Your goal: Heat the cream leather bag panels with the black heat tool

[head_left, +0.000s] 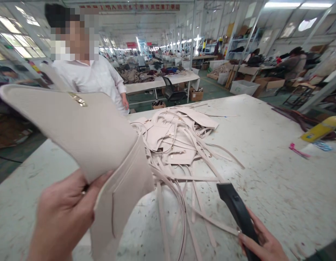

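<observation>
My left hand grips a beige leather bag panel by its lower edge and holds it up over the table; a small gold metal fitting sits near the panel's top. My right hand is closed around the handle of a black hand tool, whose head points up and left toward loose straps. A pile of beige bag pieces and long straps lies on the white worktable between the two hands and beyond them.
A person in a white shirt stands at the table's far left edge. A yellow object, a pink item and dark fabric lie at the right. Other tables, boxes and workers fill the hall behind.
</observation>
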